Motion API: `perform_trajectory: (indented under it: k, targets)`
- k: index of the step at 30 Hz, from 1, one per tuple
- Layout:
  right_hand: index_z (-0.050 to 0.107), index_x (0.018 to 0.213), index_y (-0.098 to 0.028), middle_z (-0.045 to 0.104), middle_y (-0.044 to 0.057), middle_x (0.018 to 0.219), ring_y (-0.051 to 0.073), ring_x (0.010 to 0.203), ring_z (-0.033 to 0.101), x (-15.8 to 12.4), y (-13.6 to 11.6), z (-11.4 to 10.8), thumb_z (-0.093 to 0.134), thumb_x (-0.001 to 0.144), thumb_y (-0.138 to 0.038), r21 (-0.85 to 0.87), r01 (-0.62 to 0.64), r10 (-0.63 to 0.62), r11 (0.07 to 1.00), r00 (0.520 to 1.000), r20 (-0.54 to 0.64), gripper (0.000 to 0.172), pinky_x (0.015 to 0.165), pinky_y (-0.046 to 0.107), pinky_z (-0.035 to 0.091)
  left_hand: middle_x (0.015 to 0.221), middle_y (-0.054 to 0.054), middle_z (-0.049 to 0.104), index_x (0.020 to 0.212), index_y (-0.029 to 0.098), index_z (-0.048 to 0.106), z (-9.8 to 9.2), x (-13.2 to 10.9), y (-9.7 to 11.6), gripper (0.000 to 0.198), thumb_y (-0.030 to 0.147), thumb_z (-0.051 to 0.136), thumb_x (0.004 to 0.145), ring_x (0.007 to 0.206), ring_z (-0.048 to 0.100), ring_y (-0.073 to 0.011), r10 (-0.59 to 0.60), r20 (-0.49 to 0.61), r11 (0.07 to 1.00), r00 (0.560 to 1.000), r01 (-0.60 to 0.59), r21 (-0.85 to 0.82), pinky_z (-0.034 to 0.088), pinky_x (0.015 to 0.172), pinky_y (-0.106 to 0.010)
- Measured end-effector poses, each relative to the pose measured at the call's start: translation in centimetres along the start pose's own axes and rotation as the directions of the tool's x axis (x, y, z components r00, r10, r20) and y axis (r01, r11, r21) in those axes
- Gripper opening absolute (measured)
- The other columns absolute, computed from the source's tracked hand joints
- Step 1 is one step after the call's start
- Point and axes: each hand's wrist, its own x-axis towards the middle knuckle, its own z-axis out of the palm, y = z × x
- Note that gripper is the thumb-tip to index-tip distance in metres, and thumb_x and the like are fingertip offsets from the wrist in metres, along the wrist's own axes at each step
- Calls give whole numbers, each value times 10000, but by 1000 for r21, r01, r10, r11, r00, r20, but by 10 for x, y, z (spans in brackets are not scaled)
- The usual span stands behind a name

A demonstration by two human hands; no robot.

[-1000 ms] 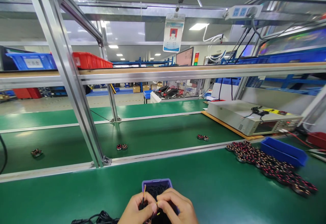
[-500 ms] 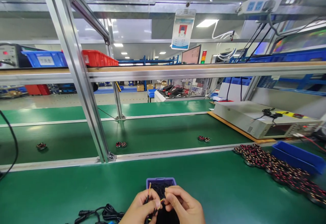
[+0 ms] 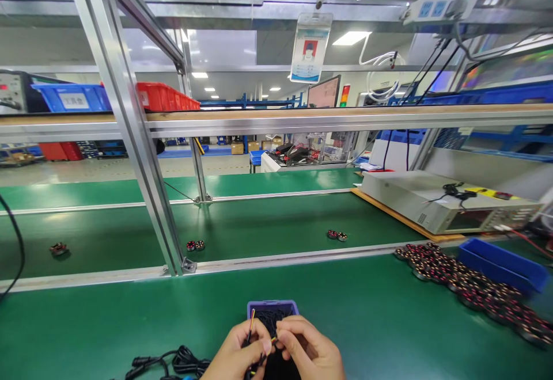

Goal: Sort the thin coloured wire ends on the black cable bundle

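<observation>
Left hand (image 3: 239, 350) gripped black-sheathed cable (image 3: 249, 338), six o'clock
Right hand (image 3: 314, 348), at its three o'clock, pinched coloured wires (image 3: 273, 339).

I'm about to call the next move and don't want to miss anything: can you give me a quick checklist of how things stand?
1. Left hand closed on the thin wires: ok, with coloured wire ends sticking up above its fingers.
2. Right hand pinching a wire: cannot tell, its fingertips meet close to the left hand.
3. Wire tips bared: cannot tell, too small.
4. Purple bin close to the hands: ok, just beyond them.
5. Loose black cable clear of the left hand: cannot tell, the hand hides its end.
6. Pile of round parts apart from the hands: ok, off to the right.
</observation>
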Motion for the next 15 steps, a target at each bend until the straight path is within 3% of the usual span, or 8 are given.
perform_trajectory:
  k: [4, 7, 12, 15]
  targets:
    - [795, 804, -211, 664, 36, 739, 146, 579, 599, 2, 3, -5, 759, 799, -610, -104, 34, -32, 994, 999, 27, 401, 499, 198, 499, 546, 97, 477, 719, 175, 534, 6, -4, 9, 528, 634, 795, 702, 335, 305, -4, 1, -16, 1000, 1000, -1, 0, 196, 383, -177]
    - [757, 744, -189, 647, 34, 726, 143, 566, 593, 5, 0, -12, 702, 845, -620, -158, 28, -8, 987, 992, 126, 446, 485, 199, 477, 565, 85, 500, 707, 170, 546, 8, -6, 13, 541, 634, 821, 667, 345, 328, -5, -30, -11, 1000, 999, 30, 8, 202, 380, -176]
    - [680, 678, -191, 606, 13, 638, 146, 564, 583, 15, -9, -27, 556, 945, -615, -310, 116, 17, 944, 919, 394, 516, 530, 214, 462, 580, 74, 517, 690, 153, 579, 9, -7, 15, 545, 629, 839, 638, 374, 341, -6, -85, 3, 995, 996, 85, 53, 215, 383, -175]
    - [671, 656, -198, 613, 17, 625, 144, 531, 565, 18, -6, -30, 523, 950, -636, -317, 185, -21, 930, 890, 456, 548, 512, 220, 448, 580, 75, 520, 696, 154, 581, 8, -6, 13, 529, 618, 832, 655, 373, 333, -4, -96, 9, 993, 995, 95, 74, 209, 383, -178]
